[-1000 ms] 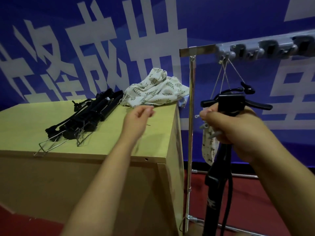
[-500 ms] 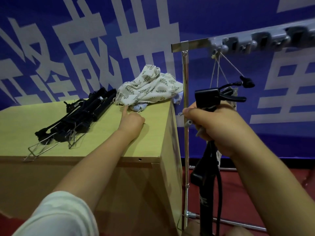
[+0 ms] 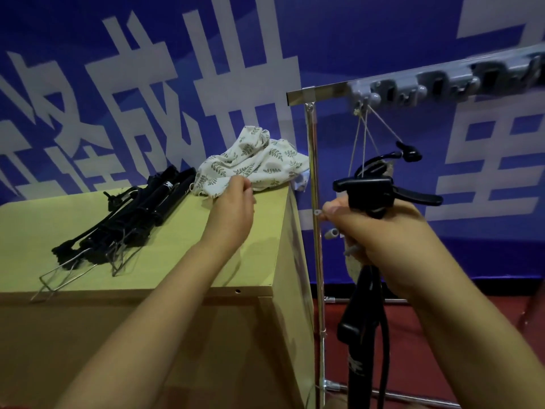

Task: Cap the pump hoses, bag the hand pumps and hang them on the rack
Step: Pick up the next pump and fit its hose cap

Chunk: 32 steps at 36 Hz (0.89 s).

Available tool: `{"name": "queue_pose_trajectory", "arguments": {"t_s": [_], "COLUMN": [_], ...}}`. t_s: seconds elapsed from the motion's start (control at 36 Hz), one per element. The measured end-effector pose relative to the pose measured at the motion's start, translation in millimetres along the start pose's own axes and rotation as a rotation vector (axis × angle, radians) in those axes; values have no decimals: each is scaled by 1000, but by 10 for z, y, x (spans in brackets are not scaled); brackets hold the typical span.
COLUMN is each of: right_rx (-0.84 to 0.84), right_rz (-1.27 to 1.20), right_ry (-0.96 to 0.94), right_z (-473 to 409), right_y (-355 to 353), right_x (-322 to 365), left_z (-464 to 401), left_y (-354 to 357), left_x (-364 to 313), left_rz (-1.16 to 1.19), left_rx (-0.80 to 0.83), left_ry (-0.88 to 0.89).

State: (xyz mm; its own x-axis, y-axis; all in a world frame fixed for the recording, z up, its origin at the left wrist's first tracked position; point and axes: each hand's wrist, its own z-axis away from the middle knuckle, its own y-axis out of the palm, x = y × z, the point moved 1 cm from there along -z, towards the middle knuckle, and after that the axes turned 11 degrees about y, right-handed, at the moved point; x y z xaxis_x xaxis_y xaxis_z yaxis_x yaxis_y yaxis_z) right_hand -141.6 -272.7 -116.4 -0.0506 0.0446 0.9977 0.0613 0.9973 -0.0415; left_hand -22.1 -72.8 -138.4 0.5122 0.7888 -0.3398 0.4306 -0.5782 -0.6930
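My right hand (image 3: 380,231) grips a black hand pump (image 3: 365,326) just under its T-handle, holding it upright beside the rack (image 3: 314,178). A small grey cap and bits of cord show at my fingers. Behind it a bagged pump (image 3: 389,168) hangs by strings from a hook on the rack's rail (image 3: 413,87). My left hand (image 3: 233,211) reaches over the wooden table (image 3: 88,261) and pinches the edge of the leaf-printed cloth bags (image 3: 253,166) piled at the far right corner. Several black pumps (image 3: 141,214) lie on the table.
The rack's thin metal post stands right against the table's right side, with its foot bars on the red floor (image 3: 413,335). A blue banner with large white characters fills the background.
My left hand has moved from the tabletop forward to the cloth bags and taken hold of their edge. My right hand still holds the pump upright near the rack.
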Motion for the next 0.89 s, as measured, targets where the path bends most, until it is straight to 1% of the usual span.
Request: {"name": "queue_pose_trajectory", "arguments": {"t_s": [0.06, 0.11, 0.17, 0.22, 0.28, 0.33, 0.44, 0.56, 0.69, 0.83, 0.89], "right_rx": [-7, -14, -21, -19, -18, -32, -66, -18, -12, -11, 0], "right_rz": [-21, -37, -102, -205, -255, -286, -233, -249, -109, -86, -6], "right_ry": [-5, -10, -20, -37, -70, -92, -101, -111, -185, -185, -193], "right_z": [61, 121, 182, 242, 297, 320, 355, 399, 435, 428, 394], "right_y": [-13, -8, 8, 32, 59, 63, 44, 64, 82, 80, 78], "right_x": [-4, -8, -2, 15, 42, 32, 7, 20, -5, -14, -104], "left_z": [219, 529, 811, 975, 1043, 1048, 1036, 1046, 1051, 1042, 1043], "left_y": [-217, -419, -524, -496, -409, -375, -355, -326, -322, -320, -314], "left_x": [-489, -923, -1220, -1346, -1361, -1375, -1360, -1340, -1317, -1314, -1307], "left_rz": [359, 659, 858, 1016, 1160, 1208, 1197, 1253, 1322, 1319, 1312], "left_rx": [-125, -177, -192, -201, -244, -298, -319, -334, -362, -415, -428], "left_ry": [-44, -39, 5, 34, -26, -78, -26, -4, -3, -20, -36]}}
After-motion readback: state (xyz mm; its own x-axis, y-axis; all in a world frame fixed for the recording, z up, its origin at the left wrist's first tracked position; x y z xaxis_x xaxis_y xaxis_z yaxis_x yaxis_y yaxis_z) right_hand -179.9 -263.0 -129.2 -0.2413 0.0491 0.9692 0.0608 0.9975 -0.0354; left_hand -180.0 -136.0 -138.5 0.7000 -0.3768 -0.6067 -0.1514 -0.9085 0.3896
